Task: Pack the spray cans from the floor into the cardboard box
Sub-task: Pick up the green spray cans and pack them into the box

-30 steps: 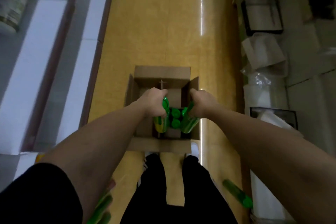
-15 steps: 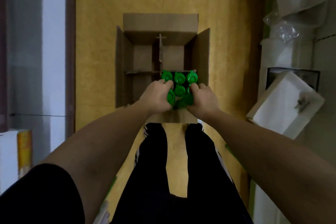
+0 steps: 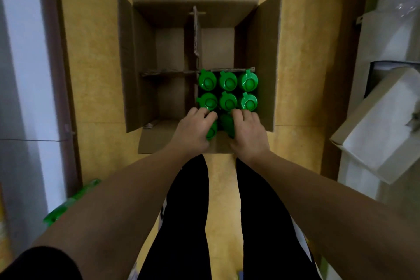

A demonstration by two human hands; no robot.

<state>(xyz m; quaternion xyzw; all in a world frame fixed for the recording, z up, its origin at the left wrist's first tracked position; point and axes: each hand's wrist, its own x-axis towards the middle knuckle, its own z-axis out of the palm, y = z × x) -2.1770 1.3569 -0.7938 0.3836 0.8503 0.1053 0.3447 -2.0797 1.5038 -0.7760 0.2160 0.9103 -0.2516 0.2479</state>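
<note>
An open cardboard box (image 3: 145, 52) stands on the yellow floor, split by card dividers into four compartments. The near right compartment holds several spray cans with green caps (image 3: 228, 91), upright in rows. My left hand (image 3: 196, 129) rests on the green cap of a can (image 3: 211, 132) in the nearest row. My right hand (image 3: 247, 129) lies on the cap of the can beside it (image 3: 225, 123). Both hands have curled fingers over these caps. The cans' bodies are hidden inside the box.
More green spray cans (image 3: 72, 200) lie on the floor at the lower left, partly behind my left arm. White boxes (image 3: 381, 125) and plastic wrap crowd the right side. A white and dark panel (image 3: 29, 75) runs along the left. My legs stand just before the box.
The camera has come closer over the box. The two cans I held have gone down into the near right compartment, and my hands now sit lower on their caps.
</note>
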